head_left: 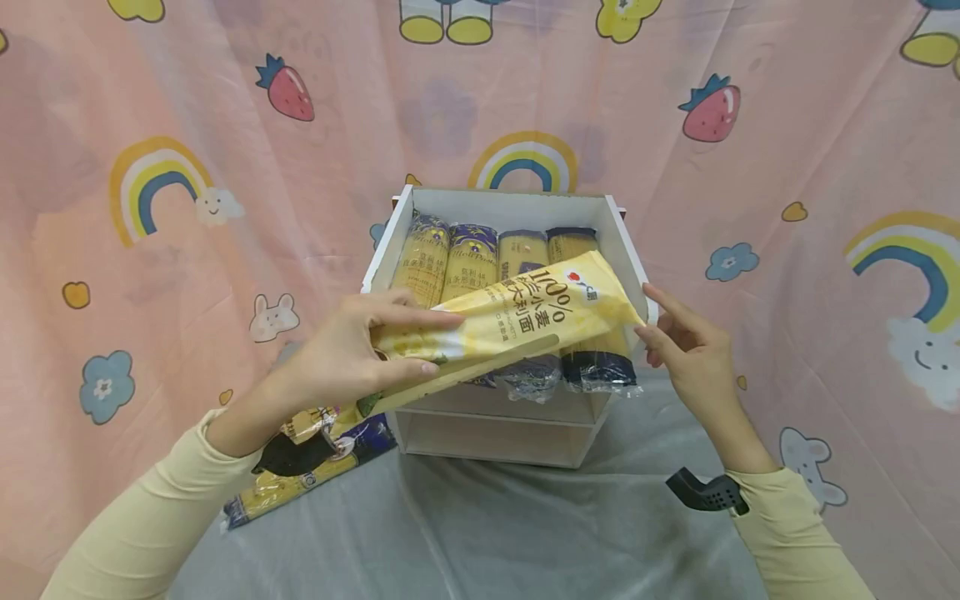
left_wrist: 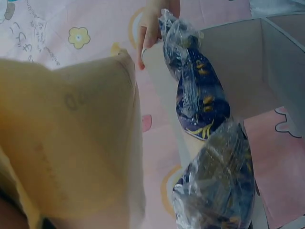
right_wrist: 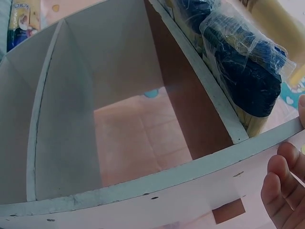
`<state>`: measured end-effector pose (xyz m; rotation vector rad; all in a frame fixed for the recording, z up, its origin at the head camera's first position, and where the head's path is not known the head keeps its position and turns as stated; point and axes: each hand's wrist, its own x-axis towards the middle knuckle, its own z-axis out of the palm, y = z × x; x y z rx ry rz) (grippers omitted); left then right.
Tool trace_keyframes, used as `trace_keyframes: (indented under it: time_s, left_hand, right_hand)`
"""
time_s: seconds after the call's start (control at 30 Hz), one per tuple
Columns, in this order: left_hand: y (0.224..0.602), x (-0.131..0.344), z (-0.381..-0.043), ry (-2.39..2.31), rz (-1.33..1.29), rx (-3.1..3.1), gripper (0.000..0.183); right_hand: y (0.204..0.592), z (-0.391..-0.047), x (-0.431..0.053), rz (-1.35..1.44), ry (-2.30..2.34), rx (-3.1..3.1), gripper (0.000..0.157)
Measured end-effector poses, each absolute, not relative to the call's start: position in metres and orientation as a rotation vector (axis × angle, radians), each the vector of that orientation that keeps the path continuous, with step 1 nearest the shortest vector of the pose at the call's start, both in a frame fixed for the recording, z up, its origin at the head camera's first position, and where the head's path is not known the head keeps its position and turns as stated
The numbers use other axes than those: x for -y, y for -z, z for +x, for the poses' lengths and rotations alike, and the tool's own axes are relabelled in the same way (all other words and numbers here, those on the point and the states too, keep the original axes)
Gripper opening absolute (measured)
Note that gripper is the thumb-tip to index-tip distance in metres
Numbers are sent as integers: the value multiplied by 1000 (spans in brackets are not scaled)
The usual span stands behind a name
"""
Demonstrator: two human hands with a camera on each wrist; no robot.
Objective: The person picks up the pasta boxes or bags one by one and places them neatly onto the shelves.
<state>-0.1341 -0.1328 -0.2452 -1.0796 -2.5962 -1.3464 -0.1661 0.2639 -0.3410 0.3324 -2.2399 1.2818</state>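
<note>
Packet (head_left: pixel 525 310) of smooth yellow film is gripped by wide-spread left hand (head_left: pixel 341 343), right hand (head_left: pixel 695 352) pinching flat-edged shelf (head_left: pixel 517 204)

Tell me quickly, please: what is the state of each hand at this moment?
Left hand: closed, holding a yellow spaghetti packet.
Right hand: closed on the side wall of the white shelf unit.

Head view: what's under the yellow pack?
Four pasta packs in the white shelf; their far ends show, plus the near ends of the right two. The yellow pack and left hand hide much of the middles and the leftmost one's near end.
</note>
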Motion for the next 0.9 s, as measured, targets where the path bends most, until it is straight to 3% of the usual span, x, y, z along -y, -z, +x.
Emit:
trace_keyframes:
  time_s: [0.33,0.63,0.9]
  left_hand:
    - [265,128,-122,1339,-1328,2480,43]
    - [287,125,-115,1317,-1514,2443,41]
    - [310,121,-110,1255,-1559,2446,43]
  right_hand:
    - [338,-164,-265,360,-1234,2275,46]
    - [339,-165,-271,428,-1247,2347,50]
    - [337,-163,-273,465,-1225,2382,51]
